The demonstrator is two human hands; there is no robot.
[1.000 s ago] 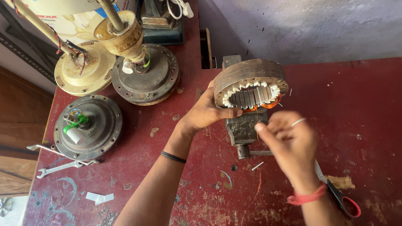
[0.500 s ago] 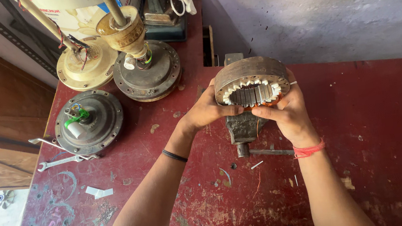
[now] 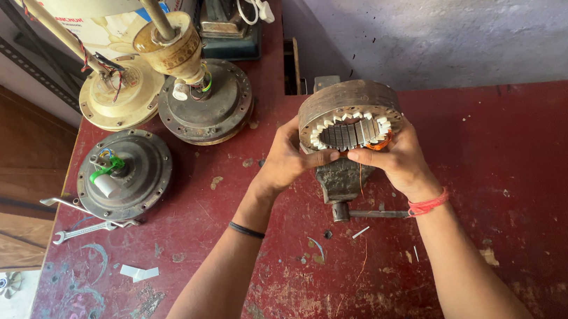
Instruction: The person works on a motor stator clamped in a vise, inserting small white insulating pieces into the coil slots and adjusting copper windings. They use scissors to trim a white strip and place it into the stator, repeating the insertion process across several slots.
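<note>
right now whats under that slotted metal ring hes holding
A bench vise sits directly under the slotted ring, its handle bar sticking out over the red table. Left hand and right hand cover the ring's lower edge, so the vise's clamping part is hidden.

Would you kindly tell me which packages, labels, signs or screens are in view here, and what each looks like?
Printed carton or panel: top left edge, behind the cream fan motor; cream-white with a blue patch and red lettering, mostly cut off.
No screens or signs show; the two white scraps on the red table look blank.
</note>
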